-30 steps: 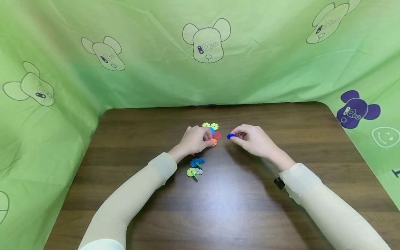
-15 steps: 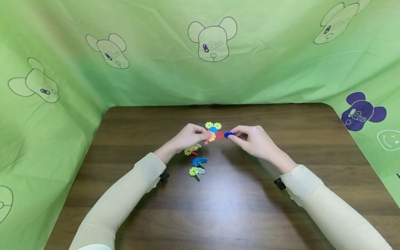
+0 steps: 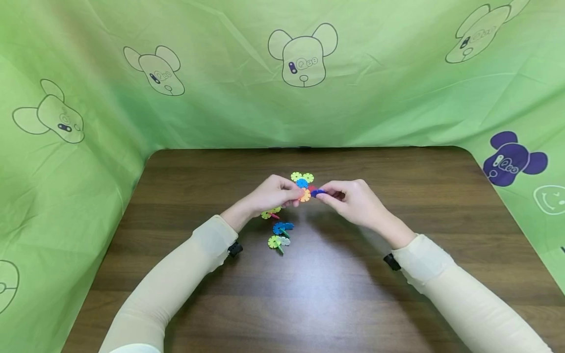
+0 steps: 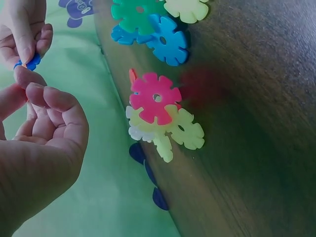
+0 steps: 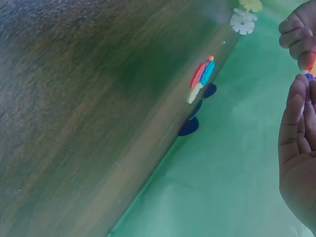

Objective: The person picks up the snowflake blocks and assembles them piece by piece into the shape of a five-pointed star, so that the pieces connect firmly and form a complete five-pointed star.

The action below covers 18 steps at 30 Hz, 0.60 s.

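Over the far middle of the table, my left hand (image 3: 274, 192) pinches an orange flower-shaped notched disc (image 3: 305, 195) between thumb and fingers. Facing it, my right hand (image 3: 355, 200) pinches a dark blue notched disc (image 3: 316, 193), also seen as a blue edge (image 4: 33, 62) in the left wrist view. The two discs meet edge to edge in the head view; fingertips hide how far they interlock. Just behind the hands lies a group with yellow discs (image 3: 296, 176), a light blue disc (image 3: 302, 183) and a red disc (image 3: 312, 188), partly covered.
Nearer me lie joined clusters: yellow discs with a pink-red one (image 4: 156, 98), blue discs with a green one (image 3: 280, 228), and a yellow-green and white group (image 3: 274, 242) with a green piece. Green printed cloth (image 3: 220, 98) stands round the brown table (image 3: 397, 166).
The left hand has lifted the orange disc and turned, uncovering the yellow cluster. The right hand has moved left, bringing the dark blue disc up against the orange one. The view has shifted slightly.
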Each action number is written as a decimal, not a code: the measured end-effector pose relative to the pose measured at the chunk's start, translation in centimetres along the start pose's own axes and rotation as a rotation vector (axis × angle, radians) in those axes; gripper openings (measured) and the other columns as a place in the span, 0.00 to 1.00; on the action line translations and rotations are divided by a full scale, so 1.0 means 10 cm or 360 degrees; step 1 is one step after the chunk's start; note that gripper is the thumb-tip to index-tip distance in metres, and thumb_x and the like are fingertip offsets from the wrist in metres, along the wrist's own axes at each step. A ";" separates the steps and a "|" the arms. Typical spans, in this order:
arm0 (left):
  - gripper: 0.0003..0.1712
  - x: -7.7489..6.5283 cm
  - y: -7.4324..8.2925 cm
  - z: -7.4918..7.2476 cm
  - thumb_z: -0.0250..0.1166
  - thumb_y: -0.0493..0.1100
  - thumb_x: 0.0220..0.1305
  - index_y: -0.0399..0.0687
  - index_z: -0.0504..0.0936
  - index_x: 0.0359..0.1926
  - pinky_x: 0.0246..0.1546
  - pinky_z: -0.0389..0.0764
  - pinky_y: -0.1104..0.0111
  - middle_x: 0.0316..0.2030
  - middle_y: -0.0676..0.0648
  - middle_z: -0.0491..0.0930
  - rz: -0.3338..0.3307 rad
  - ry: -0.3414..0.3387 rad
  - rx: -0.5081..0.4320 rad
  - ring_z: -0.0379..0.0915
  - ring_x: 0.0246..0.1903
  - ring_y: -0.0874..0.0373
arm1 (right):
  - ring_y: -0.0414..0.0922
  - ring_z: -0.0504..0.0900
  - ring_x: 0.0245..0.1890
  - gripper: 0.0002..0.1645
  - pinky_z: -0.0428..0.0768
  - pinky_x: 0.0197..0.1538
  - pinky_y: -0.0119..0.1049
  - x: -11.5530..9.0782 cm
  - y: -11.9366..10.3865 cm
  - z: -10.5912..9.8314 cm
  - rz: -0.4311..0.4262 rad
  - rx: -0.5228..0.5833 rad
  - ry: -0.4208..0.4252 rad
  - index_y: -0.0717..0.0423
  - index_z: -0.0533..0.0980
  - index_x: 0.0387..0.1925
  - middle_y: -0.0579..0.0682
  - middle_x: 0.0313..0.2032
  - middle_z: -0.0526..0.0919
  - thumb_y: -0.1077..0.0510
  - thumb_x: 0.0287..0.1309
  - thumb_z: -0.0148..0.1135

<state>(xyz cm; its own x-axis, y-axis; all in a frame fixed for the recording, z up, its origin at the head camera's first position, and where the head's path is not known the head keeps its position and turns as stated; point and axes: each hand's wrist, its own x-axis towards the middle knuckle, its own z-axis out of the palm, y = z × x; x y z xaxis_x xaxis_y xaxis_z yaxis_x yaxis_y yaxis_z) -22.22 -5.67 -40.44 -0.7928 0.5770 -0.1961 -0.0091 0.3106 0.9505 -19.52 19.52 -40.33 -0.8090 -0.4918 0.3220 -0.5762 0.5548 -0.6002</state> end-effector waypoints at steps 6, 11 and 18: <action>0.18 0.00 0.01 -0.01 0.63 0.44 0.76 0.32 0.85 0.35 0.27 0.67 0.68 0.33 0.29 0.80 -0.0025 -0.0027 -0.0031 0.66 0.27 0.48 | 0.36 0.78 0.23 0.05 0.79 0.29 0.31 -0.01 0.02 0.01 -0.0023 0.0009 0.0006 0.52 0.88 0.39 0.43 0.28 0.88 0.62 0.62 0.75; 0.17 0.01 0.00 -0.03 0.62 0.43 0.77 0.31 0.85 0.37 0.23 0.65 0.72 0.32 0.30 0.80 -0.0036 -0.0054 -0.0024 0.65 0.25 0.54 | 0.36 0.77 0.23 0.06 0.78 0.29 0.32 -0.01 0.04 0.03 -0.0046 -0.0002 0.0005 0.52 0.88 0.40 0.43 0.29 0.88 0.62 0.61 0.75; 0.17 0.01 -0.01 -0.03 0.61 0.42 0.77 0.29 0.84 0.37 0.25 0.66 0.71 0.34 0.28 0.79 -0.0040 -0.0080 0.0009 0.65 0.26 0.53 | 0.37 0.77 0.22 0.06 0.77 0.29 0.33 -0.01 0.04 0.05 -0.0069 -0.0021 0.0004 0.53 0.88 0.40 0.40 0.28 0.87 0.62 0.61 0.75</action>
<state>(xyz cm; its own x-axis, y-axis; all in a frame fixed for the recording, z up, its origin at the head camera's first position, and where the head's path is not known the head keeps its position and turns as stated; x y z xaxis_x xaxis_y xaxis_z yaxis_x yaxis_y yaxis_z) -22.53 -5.86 -40.49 -0.7608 0.6062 -0.2317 -0.0248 0.3297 0.9438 -19.63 19.48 -41.00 -0.7833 -0.5139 0.3497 -0.6124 0.5418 -0.5757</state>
